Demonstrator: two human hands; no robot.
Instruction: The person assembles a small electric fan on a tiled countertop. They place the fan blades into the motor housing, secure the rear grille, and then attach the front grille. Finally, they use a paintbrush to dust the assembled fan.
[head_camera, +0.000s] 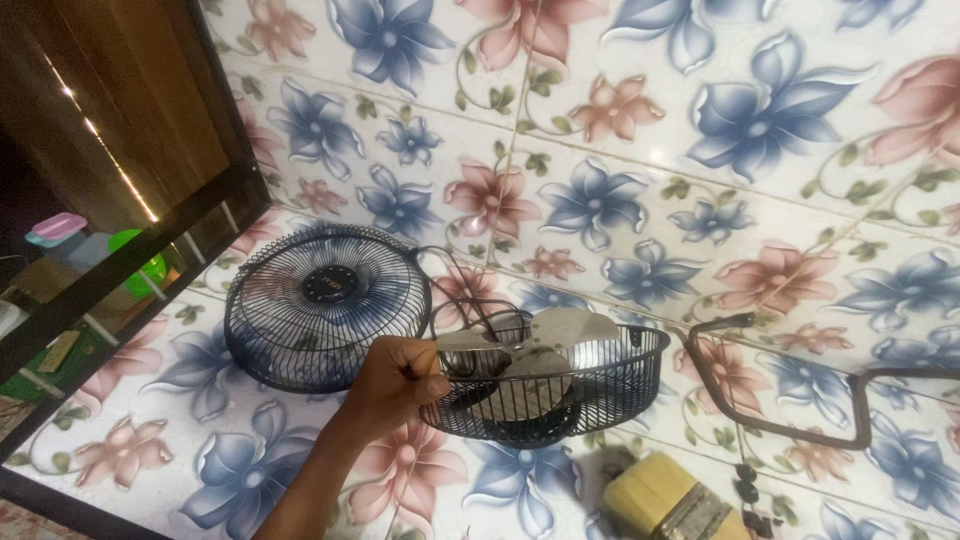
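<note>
My left hand (395, 385) is shut on the left rim of a black wire fan guard (600, 385), holding it just above the flowered tile floor. Inside that guard sits a silver metal fan blade (560, 335), and a dark motor part shows beneath it. A second black wire guard (325, 305), round with a dark centre badge, lies on the tiles just left of and behind my hand. A thin black cord (455, 280) loops between the two guards. My right hand is out of sight.
A bent black metal bar (780, 425) lies on the tiles to the right. A brush with a pale yellow head (655, 495) and small dark bits (745, 490) lie near the bottom edge. A dark-framed wooden panel (130, 240) stands at left, with pink and green items behind it.
</note>
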